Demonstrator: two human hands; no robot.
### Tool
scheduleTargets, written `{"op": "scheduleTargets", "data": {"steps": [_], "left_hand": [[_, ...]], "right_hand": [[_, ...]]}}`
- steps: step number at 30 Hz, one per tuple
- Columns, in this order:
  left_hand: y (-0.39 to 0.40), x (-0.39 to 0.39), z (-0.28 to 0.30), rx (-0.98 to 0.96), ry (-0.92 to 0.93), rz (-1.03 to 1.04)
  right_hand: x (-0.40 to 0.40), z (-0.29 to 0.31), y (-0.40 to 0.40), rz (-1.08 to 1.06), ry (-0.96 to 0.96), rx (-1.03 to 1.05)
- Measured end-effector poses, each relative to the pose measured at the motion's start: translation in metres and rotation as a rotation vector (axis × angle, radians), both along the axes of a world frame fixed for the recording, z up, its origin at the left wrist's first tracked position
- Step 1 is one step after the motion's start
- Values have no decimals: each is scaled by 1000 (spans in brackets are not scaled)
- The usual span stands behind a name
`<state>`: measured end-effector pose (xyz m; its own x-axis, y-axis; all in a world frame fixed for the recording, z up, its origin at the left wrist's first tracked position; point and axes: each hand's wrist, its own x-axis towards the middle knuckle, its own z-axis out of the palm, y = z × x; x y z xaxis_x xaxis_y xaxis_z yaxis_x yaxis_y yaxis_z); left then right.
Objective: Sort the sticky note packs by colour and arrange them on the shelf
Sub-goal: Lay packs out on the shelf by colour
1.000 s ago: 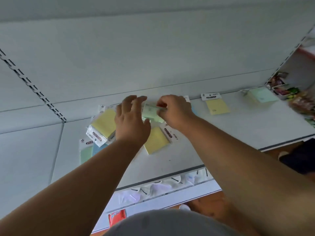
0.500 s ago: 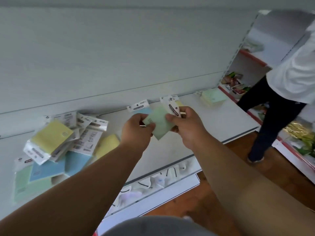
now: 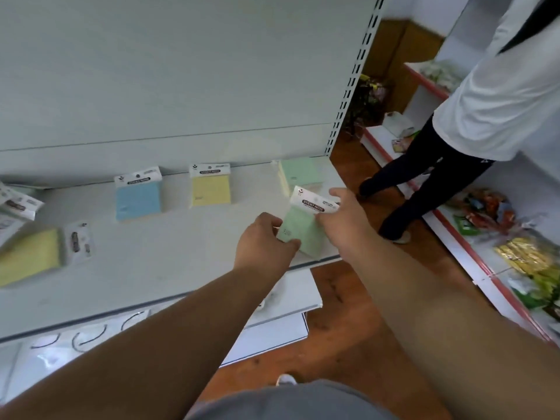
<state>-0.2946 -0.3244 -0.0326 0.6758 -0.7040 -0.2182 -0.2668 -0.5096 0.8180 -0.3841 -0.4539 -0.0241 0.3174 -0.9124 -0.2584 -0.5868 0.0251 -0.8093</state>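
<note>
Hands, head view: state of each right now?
Left hand: closed on the lower end of the green sticky note pack.
Right hand: closed on the same pack near its header card.

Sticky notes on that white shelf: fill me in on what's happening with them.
A person is sorting the packs by colour. Both hands hold one green pack above the shelf near its right end: the left hand grips its lower corner, the right hand its header side. A green pile lies just behind at the back, with a yellow pack and a blue pack to its left. Unsorted packs lie at the far left.
</note>
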Motion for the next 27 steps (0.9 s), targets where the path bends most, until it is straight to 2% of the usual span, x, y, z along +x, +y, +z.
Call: {"op": "scheduleTargets", "data": {"steps": [2, 5, 8, 11, 21, 27], "left_hand": [[-16, -14, 1, 99, -74, -87], [-35, -26, 1, 193, -227, -149], [-44, -32, -2, 278, -447, -191], [-47, -33, -7, 324, -539, -250], [-47, -23, -12, 305, -525, -333], [-18, -6, -4, 227, -495, -253]], "right_hand": [[-8, 5, -21, 141, 130, -160], [-10, 5, -42, 287, 238, -255], [-8, 0, -49, 368, 292, -358], [-4, -7, -53, 435, 311, -459], [-9, -14, -47, 398, 382, -574], [3, -5, -11, 444, 193, -565]]}}
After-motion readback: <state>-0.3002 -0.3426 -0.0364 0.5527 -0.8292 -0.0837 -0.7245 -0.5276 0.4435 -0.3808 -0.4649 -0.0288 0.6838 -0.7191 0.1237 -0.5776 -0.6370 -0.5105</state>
